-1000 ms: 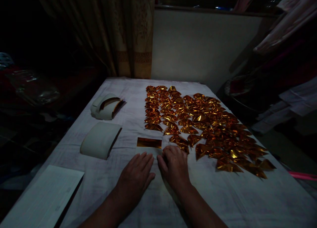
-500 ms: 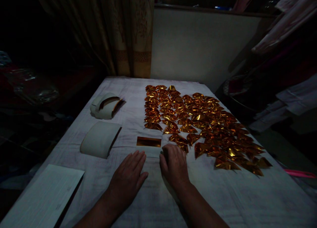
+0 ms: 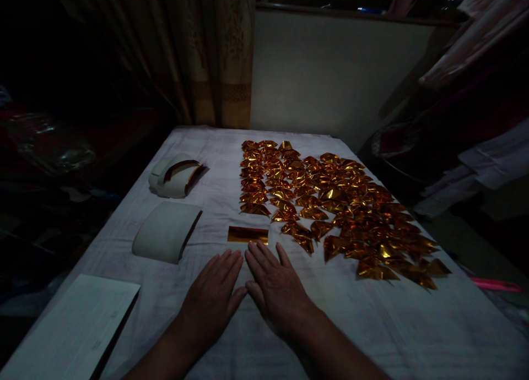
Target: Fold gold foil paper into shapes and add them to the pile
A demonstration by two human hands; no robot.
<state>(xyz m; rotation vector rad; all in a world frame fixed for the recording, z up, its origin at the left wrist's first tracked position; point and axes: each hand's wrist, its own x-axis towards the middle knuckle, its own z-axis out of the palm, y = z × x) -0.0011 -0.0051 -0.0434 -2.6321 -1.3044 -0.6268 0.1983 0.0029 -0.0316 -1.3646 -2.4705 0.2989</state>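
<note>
Pressing both palms flat, I see my right hand [image 3: 276, 288] has slid in from beside the folded pieces [image 3: 330, 204] to lie against my left hand [image 3: 212, 292]. Both hands are spread open, gripping nothing. The gold sheet [image 3: 247, 234] lies just past the fingertips, half folded by the look of it. I judge this a smoothing pass over its near flap.

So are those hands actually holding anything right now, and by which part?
Nothing is held. The left hand and right hand lie flat, palms down, on the white cloth, just short of the gold foil strip.
</note>
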